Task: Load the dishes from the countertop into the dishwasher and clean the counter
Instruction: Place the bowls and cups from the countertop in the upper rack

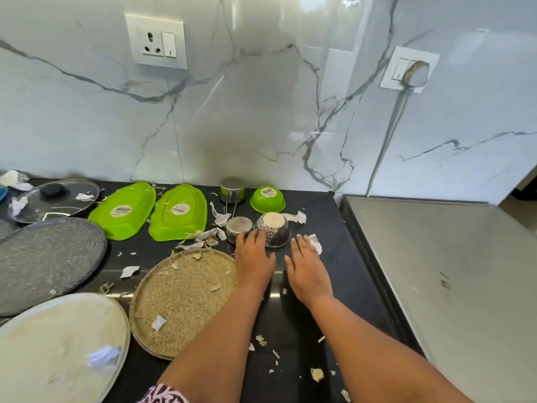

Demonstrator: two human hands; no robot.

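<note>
On the glossy black countertop (343, 271), a round woven tray (180, 301) lies near left; far right, the left hand (254, 257) (fingers together) touches an upturned speckled bowl (274, 229), the right hand (306, 266) flat beside it.

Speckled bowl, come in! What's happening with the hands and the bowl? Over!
Left hand open, fingertips on upside-down speckled bowl. Right hand open, flat on counter beside it. Paper scraps all around, steel cup close alongside.
</note>
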